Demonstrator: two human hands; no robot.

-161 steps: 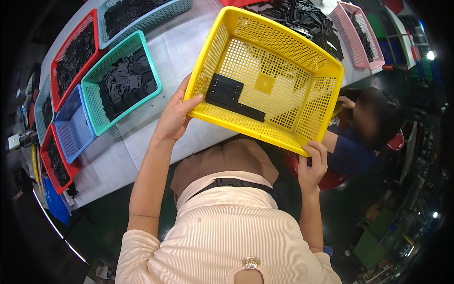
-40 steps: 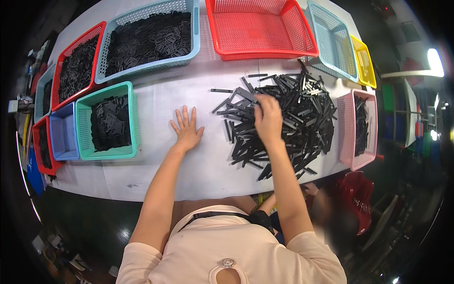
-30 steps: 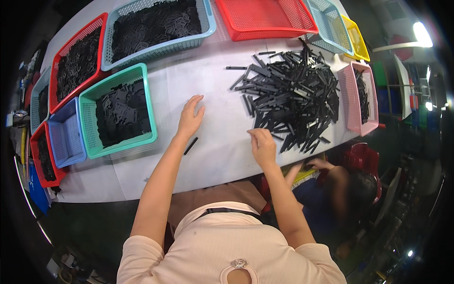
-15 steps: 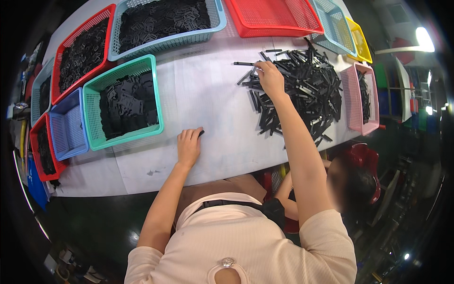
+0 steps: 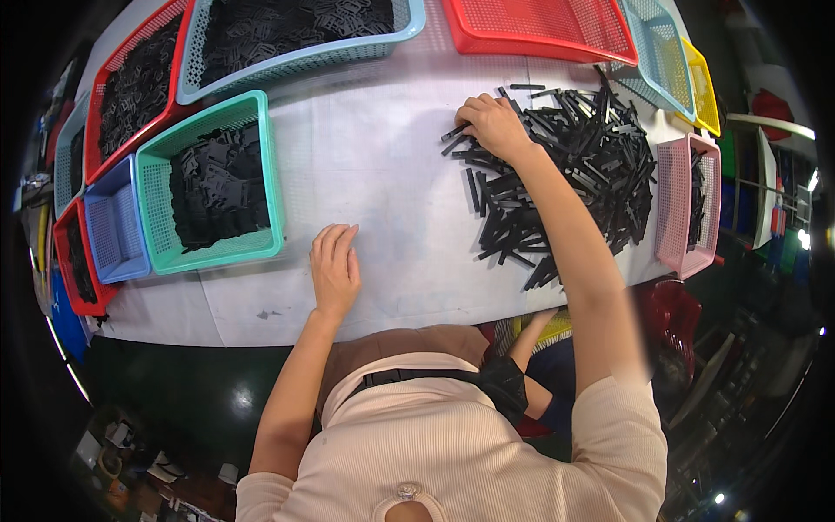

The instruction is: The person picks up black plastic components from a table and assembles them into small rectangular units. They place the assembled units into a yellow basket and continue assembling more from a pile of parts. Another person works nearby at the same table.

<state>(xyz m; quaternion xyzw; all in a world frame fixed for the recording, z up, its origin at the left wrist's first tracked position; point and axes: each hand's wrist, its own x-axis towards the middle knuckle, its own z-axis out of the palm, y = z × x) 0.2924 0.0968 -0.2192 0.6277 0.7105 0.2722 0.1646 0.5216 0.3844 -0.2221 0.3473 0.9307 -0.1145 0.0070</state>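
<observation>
One black strip (image 5: 452,135) juts from the bent fingers of the right hand (image 5: 491,125) at the pile's (image 5: 600,165) far-left edge, grip unclear; nearer, the half-curled left hand (image 5: 336,271) hides any hold. Tugging could scatter overlapping strips.

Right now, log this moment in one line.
left hand: right of green basket, grip unclear | right hand: at black strip | pile: black strips, on table
</observation>
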